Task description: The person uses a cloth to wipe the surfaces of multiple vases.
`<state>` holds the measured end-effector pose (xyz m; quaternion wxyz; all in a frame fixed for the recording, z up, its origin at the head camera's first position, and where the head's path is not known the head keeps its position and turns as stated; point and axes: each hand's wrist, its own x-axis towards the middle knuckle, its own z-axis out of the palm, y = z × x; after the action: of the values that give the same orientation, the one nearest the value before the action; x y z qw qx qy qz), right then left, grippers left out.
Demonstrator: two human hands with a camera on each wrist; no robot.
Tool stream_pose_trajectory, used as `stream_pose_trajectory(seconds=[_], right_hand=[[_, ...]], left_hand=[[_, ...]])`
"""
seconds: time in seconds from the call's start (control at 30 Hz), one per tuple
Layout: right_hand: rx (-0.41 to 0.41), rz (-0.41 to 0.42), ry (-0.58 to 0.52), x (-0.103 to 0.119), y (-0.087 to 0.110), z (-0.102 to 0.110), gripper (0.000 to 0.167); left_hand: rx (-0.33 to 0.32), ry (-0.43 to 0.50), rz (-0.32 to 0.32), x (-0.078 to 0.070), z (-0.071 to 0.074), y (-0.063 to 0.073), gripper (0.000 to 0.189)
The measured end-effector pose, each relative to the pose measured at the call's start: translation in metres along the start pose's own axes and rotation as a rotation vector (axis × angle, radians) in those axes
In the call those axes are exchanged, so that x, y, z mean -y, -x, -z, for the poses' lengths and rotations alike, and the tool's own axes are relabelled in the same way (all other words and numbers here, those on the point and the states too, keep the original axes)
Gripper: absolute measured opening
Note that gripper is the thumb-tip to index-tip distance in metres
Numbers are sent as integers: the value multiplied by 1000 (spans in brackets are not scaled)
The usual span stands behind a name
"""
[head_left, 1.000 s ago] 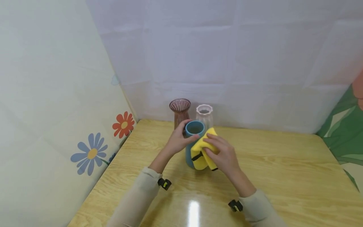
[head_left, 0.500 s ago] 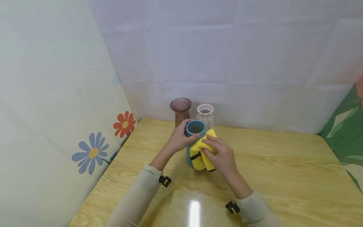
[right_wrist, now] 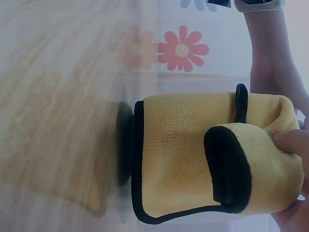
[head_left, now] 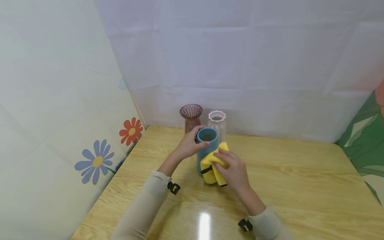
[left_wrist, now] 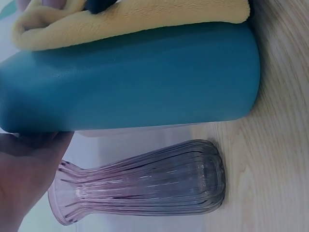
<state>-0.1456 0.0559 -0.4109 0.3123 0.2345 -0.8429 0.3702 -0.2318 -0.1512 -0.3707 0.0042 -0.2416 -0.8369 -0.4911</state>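
Note:
A blue vase (head_left: 203, 154) stands upright on the wooden table, its round mouth facing up. My left hand (head_left: 189, 146) grips it near the rim, thumb on the near side. With bent fingers my right hand (head_left: 235, 168) holds a yellow cloth (head_left: 211, 178) with black edging against the vase's right front side. In the left wrist view the cloth (left_wrist: 145, 19) lies along the blue vase (left_wrist: 145, 79). The right wrist view has the folded cloth (right_wrist: 178, 150) covering most of the vase, with a black loop sticking out.
Behind the blue vase stand a purple ribbed glass vase (head_left: 191, 116) on the left and a pale pink vase (head_left: 217, 121) with a scalloped rim on the right. A white sheet (head_left: 204, 60) hangs at the table's back edge. A flower-printed sheet (head_left: 60, 116) borders the left side.
The right hand and the yellow cloth have slid a little down the blue vase. My left hand keeps its grip near the rim, and the vases stay in place.

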Motion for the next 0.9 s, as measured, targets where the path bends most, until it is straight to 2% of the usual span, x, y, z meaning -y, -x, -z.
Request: stream_pose_trajectory(seconds=[0.33,0.6,0.9], right_hand=[[16,-27,15,0,10,-1,31],[23,-32,27,-4,18,-4,31],[57,-85,42,-4,26,-4,29]], left_hand=[[53,31,-34,7,3,-3,67],[108,168,-36,8,5,-3,65],[145,302,-41,15,3,-6,69]])
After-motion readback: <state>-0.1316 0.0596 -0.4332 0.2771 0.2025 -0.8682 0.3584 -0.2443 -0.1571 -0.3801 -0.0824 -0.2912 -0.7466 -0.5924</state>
